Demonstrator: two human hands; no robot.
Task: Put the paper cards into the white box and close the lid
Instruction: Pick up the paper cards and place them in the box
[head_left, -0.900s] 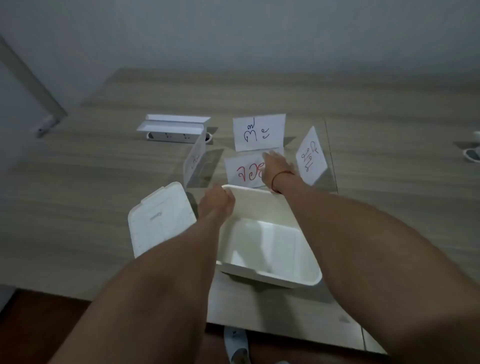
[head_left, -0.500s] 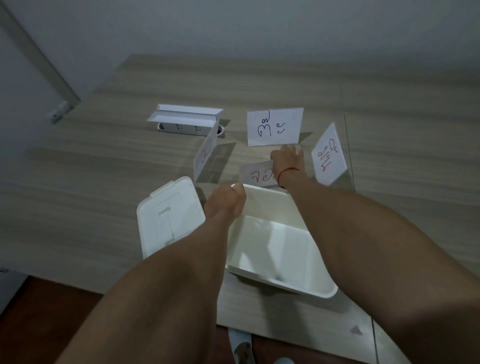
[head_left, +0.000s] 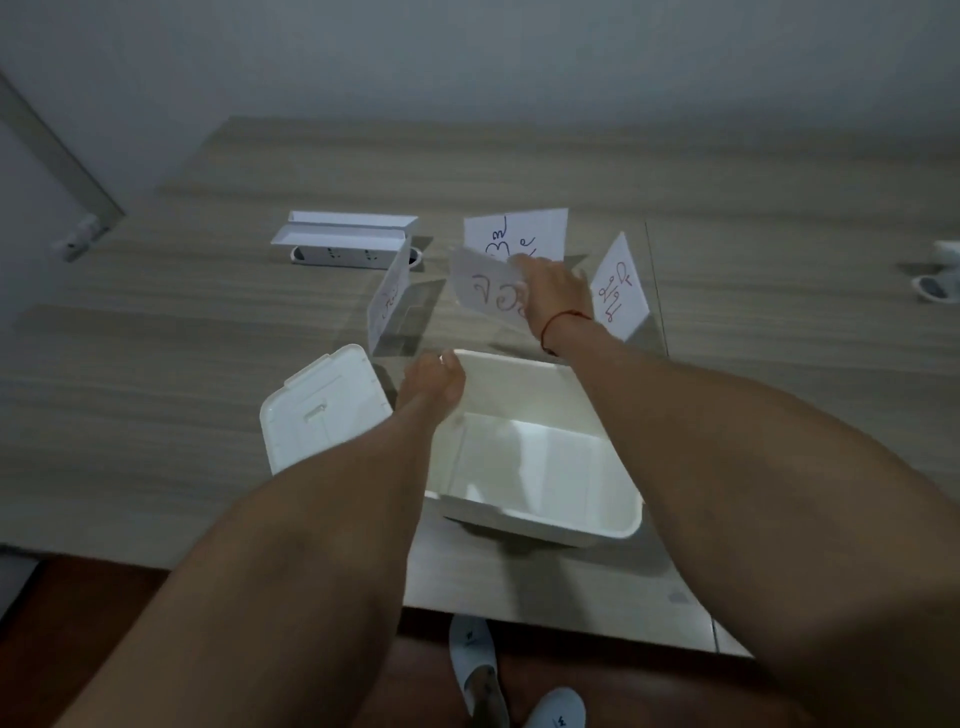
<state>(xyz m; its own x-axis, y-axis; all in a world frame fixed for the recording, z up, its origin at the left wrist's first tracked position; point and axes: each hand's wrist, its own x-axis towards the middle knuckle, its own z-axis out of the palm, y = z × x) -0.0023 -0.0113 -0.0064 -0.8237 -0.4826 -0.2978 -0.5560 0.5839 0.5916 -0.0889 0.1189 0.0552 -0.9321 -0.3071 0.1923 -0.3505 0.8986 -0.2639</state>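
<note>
At the bottom centre of the frame, two white slippers (head_left: 475, 670) show on the dark floor below the edge of the pale wood-grain table (head_left: 156, 415). Just above, at centre, the open rectangular white plastic box (head_left: 540, 499) stands on the table with nothing inside. Its flat white lid (head_left: 322, 410) lies just beside it, to the left. The left hand (head_left: 434, 376) rests on the box's far left corner, fingers curled over the rim. Higher, right of centre, the right hand (head_left: 553, 288) pinches a white paper card with red lettering (head_left: 485, 293), held tilted in the air above the table beyond the box; a red string circles that wrist. To the right, a white card with red writing (head_left: 618, 288) stands tilted on the table. Behind the hand stands a white card with green writing (head_left: 514, 234). Left of centre, another white card (head_left: 387, 301) stands edge-on, its marks too faint to read. Farther, at upper left, a white power strip with a raised cover (head_left: 345, 241) sits in the table.
</note>
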